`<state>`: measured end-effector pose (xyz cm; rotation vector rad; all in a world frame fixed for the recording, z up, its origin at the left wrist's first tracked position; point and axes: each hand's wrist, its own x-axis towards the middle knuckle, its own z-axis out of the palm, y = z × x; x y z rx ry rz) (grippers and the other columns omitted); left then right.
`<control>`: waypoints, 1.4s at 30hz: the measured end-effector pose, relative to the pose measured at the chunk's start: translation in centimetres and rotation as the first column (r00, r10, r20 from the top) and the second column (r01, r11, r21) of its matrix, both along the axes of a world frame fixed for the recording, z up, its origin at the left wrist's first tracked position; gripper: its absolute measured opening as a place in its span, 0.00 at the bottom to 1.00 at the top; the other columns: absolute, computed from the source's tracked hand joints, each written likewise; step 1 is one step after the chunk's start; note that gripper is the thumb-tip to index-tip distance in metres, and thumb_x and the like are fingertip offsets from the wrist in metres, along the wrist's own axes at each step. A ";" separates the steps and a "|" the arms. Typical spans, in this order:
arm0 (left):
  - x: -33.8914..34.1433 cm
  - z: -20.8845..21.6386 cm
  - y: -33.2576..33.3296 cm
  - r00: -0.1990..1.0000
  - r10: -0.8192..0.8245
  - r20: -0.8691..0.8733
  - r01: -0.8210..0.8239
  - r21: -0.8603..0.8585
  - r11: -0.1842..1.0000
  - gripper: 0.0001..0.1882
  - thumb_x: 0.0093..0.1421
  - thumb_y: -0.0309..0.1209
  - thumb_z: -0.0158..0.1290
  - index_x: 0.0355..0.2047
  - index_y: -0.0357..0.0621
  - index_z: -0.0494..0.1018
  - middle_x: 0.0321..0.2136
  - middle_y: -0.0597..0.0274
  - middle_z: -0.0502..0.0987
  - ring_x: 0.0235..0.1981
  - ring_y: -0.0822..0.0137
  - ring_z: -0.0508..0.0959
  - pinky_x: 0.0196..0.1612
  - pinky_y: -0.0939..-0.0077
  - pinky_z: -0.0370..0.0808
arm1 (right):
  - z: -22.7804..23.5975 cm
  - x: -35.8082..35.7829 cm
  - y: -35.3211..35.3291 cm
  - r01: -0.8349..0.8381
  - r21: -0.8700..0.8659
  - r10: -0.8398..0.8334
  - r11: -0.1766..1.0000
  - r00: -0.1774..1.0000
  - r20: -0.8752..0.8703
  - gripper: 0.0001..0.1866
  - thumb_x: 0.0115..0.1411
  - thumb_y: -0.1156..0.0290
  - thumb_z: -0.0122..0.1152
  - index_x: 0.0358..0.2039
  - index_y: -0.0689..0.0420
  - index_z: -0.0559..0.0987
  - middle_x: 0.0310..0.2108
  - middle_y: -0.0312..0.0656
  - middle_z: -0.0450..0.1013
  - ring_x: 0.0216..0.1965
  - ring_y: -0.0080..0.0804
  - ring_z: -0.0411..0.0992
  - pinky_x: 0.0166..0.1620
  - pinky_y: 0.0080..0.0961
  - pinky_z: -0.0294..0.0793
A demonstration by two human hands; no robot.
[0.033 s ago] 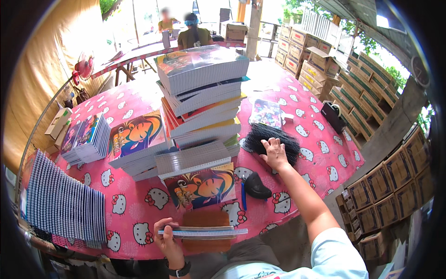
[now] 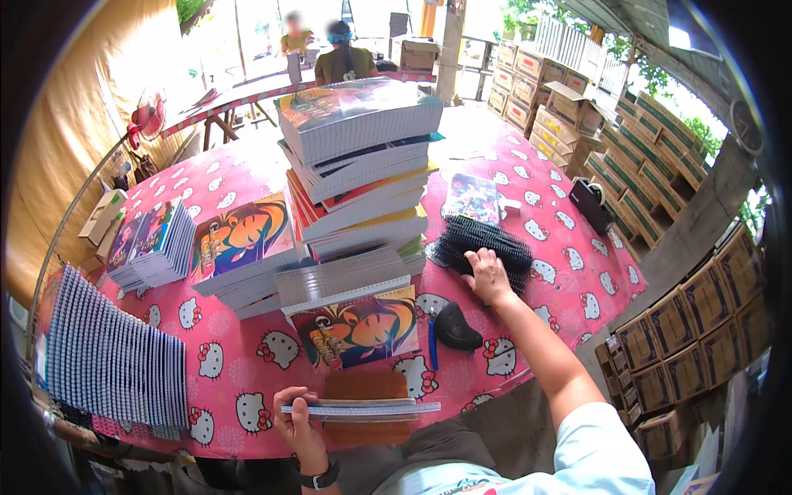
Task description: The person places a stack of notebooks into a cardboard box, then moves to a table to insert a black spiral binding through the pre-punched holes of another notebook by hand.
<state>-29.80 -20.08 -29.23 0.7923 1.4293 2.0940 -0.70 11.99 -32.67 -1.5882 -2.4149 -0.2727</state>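
Driving this remotely, I'm using the tall stack on the table as clock centre. Coils sit at 4 under my right hand, a book just behind them. My left hand has a notebook around 6, bound pile at 8, cartons off-table at 3.

Site: open-sided workshop, notebook binding. Evidence: tall notebook stack, black binding coils, spiral-edged notebooks on cloth-covered worktable; piled cardboard cartons; sheet roof overhead, greenery beyond; two people at a further table.
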 end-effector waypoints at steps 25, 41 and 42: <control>7.6 5.0 -0.8 0.220 -0.103 -0.970 -0.079 -0.123 0.989 0.23 0.58 0.41 0.54 0.54 0.52 0.70 0.49 0.65 0.73 0.53 0.65 0.70 0.63 0.50 0.46 | 4.6 1.3 -6.2 -0.123 0.139 0.178 0.983 0.838 -0.516 0.13 0.55 0.81 0.51 0.42 0.62 0.73 0.30 0.51 0.72 0.36 0.47 0.71 0.42 0.36 0.72; 8.5 3.4 2.4 0.323 -0.124 -0.938 -0.017 -0.137 0.990 0.19 0.51 0.47 0.59 0.40 0.53 0.77 0.28 0.72 0.71 0.37 0.70 0.71 0.57 0.52 0.51 | 10.0 -1.6 -24.2 -0.686 -0.359 -0.195 0.632 0.307 -0.931 0.17 0.68 0.71 0.46 0.56 0.56 0.65 0.27 0.31 0.64 0.20 0.11 0.58 0.21 0.11 0.58; 8.7 3.4 2.3 0.311 -0.126 -0.942 -0.052 -0.149 0.987 0.21 0.50 0.50 0.59 0.40 0.52 0.76 0.28 0.71 0.70 0.38 0.70 0.71 0.57 0.49 0.50 | 10.4 -2.3 -24.8 -0.660 -0.374 -0.226 0.651 0.302 -0.926 0.17 0.66 0.74 0.46 0.56 0.56 0.66 0.29 0.30 0.65 0.20 0.11 0.58 0.21 0.10 0.58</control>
